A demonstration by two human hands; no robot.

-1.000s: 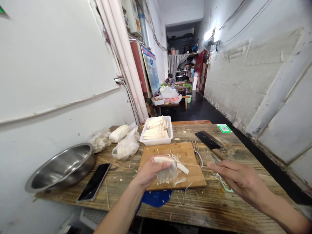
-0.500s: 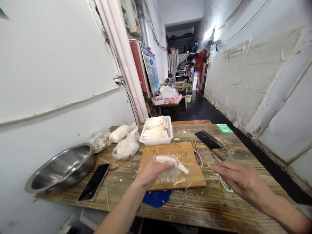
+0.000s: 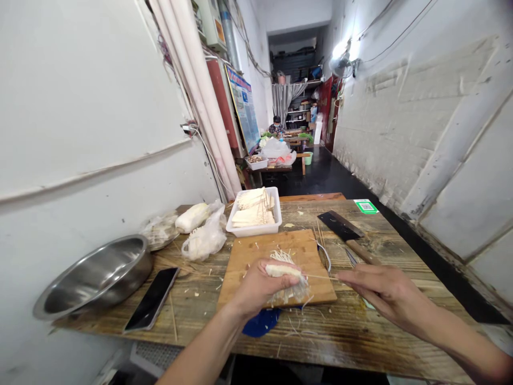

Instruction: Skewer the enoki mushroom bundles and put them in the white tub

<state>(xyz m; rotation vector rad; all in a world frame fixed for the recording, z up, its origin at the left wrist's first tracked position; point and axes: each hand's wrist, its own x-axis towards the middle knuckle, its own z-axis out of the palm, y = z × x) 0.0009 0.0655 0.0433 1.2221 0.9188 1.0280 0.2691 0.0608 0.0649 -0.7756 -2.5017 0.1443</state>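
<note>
Over the wooden cutting board (image 3: pixel 248 251), my left hand (image 3: pixel 262 286) is closed around a bundle of enoki mushrooms (image 3: pixel 282 271). Thin stems and caps fan out on its far side, and pale strands hang below. My right hand (image 3: pixel 382 284) pinches a bamboo skewer (image 3: pixel 319 277) by one end. The skewer points left, and its other end meets the bundle's right side; how deep it goes is hidden. Beyond my right hand lies a cleaver (image 3: pixel 340 224) with a wooden handle. A metal blade (image 3: pixel 350 258) shows partly beside that hand.
A white tray (image 3: pixel 256 231) of skewered enoki stands behind the board. Bagged enoki (image 3: pixel 205 239), a steel basin (image 3: pixel 94 278) and a phone (image 3: pixel 152 299) are on the left. Loose skewers (image 3: pixel 320 235) lie right of the board. Another person (image 3: pixel 276 126) sits far back.
The bundle in my left hand has turned, and its stems now fan out on the far side. My right hand has brought the skewer slightly left. The camera view has shifted a little.
</note>
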